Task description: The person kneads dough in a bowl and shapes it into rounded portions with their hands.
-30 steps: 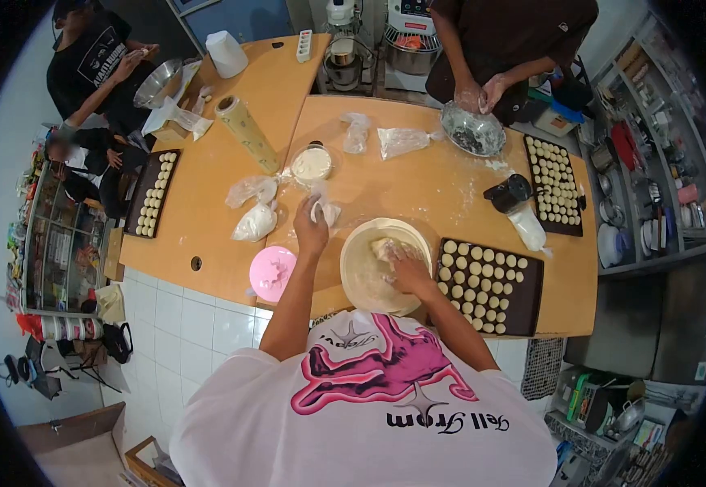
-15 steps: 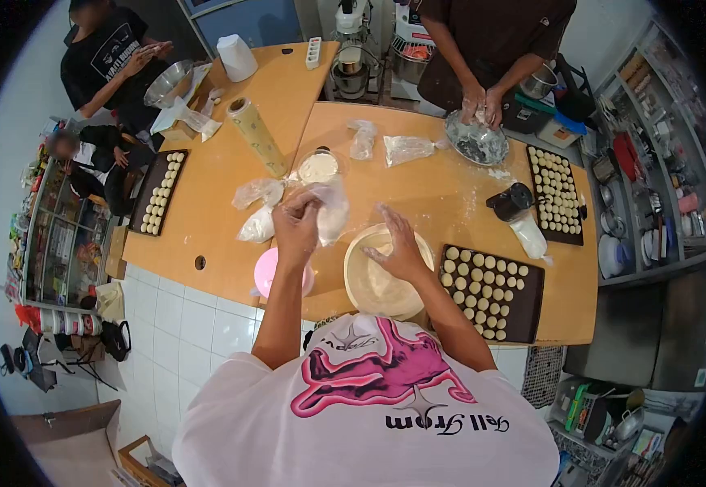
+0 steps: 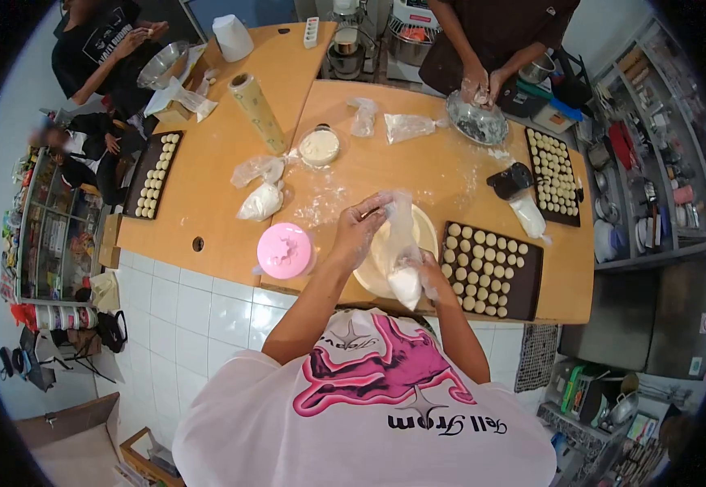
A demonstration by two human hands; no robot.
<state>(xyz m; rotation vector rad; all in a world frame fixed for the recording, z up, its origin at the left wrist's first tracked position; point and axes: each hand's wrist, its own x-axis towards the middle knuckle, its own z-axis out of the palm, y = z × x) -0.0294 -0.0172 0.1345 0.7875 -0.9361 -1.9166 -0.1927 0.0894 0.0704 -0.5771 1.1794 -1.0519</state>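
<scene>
My left hand pinches the upper end of a clear plastic bag of white powder. Its filled lower part hangs over the near side of a cream-coloured bowl, where my right hand is closed around the bag's middle. The hand and bag hide much of the bowl's inside. To the left of the bowl is a pink round container. A dark tray with rows of small pale dough balls lies just right of my right hand.
Another bag of white powder, a round tub of white stuff and a roll of plastic film stand beyond. A co-worker's hands work over a metal bowl. More dough-ball trays lie at the sides.
My left hand has moved right, carrying the powder bag from beside the pink container to over the bowl. My right hand, earlier spread above the bowl, has closed on the bag.
</scene>
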